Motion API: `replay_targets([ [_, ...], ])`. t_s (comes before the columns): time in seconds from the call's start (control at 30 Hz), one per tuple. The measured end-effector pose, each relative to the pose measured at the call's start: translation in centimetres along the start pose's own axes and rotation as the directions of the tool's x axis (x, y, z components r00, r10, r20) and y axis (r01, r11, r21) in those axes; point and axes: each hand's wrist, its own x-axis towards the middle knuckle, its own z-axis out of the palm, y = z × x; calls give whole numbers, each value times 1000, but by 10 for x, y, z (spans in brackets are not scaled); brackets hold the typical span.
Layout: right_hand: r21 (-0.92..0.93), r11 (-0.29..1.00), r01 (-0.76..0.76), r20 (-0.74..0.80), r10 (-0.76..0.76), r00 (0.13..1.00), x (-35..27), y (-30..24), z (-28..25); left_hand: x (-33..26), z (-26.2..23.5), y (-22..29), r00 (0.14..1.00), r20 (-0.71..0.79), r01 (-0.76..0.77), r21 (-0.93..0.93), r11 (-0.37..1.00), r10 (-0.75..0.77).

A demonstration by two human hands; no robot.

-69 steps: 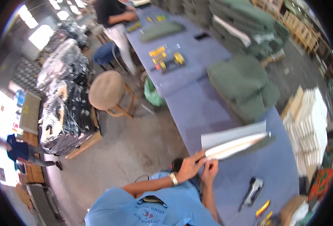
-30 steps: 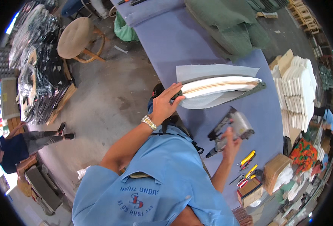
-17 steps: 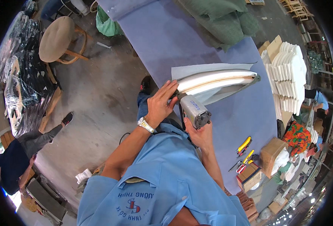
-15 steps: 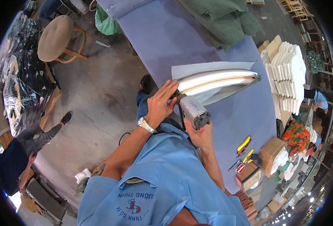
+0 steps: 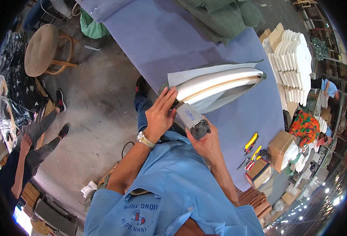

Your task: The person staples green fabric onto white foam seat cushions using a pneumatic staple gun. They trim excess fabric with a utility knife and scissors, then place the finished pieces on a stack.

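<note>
Bracing the white panel (image 5: 216,78) near the left edge of the bench (image 5: 240,129), the left hand (image 5: 159,117) is spreading nearly straight fingers; the right hand (image 5: 208,138) is gripping a grey tool (image 5: 189,114) beside them. Apparent step: tool positioning; next move is calling for steadiness.

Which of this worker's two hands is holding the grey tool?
The right hand, wrapped around the grey tool. The left hand, with a metal watch at its wrist, rests at the left end of the white padded piece instead.
</note>
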Motion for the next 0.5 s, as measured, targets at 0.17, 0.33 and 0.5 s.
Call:
replay_targets([
  [0.17,1,1000,-5,41,5,999,-2,3,0,-4,-2,5,999,25,43,-38,998,-42],
  [0.33,-15,1000,5,20,-4,1000,-6,21,13,-10,3,7,992,18,127,-99,987,-126],
  [0.5,-59,987,148,-96,-153,984,-7,48,29,-1,-10,-1,993,100,70,-67,995,-63],
])
